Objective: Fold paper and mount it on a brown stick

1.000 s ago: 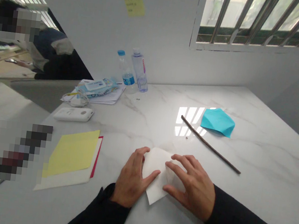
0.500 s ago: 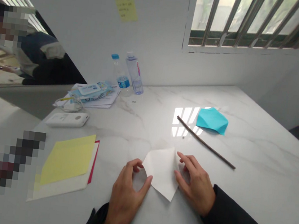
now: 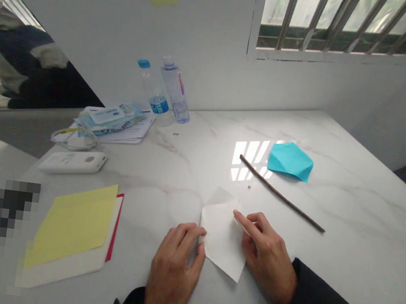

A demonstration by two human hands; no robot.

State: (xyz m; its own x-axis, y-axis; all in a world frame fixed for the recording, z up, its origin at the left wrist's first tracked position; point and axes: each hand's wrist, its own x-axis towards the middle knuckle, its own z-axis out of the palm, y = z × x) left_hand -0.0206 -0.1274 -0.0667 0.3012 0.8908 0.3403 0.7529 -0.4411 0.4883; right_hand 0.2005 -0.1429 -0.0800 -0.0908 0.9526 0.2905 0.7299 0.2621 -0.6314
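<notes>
A small folded white paper (image 3: 223, 233) lies on the marble-look table between my hands. Its upper end shows a paler, thinner flap, and one corner points down toward me. My left hand (image 3: 176, 262) closes thumb and forefinger on the paper's left edge. On the opposite side my right hand (image 3: 266, 258) is at the right edge, one finger stretched along the paper's upper right part and the others curled. Its thumb is partly hidden. Beyond the right hand lies a thin brown stick (image 3: 282, 194), with a creased turquoise paper (image 3: 291, 160) behind it.
Yellow paper (image 3: 76, 220) rests over white and red sheets at left. Behind are a white device (image 3: 74, 162), a coiled cable (image 3: 75, 136), a wipes packet (image 3: 114, 119) on papers and two bottles (image 3: 159, 104). A person (image 3: 25, 56) sits beyond the partition.
The right finger has moved onto the paper's upper right part. My left thumb and forefinger have drawn closer together at its left edge. A flap now shows at the top; the view has shifted slightly.
</notes>
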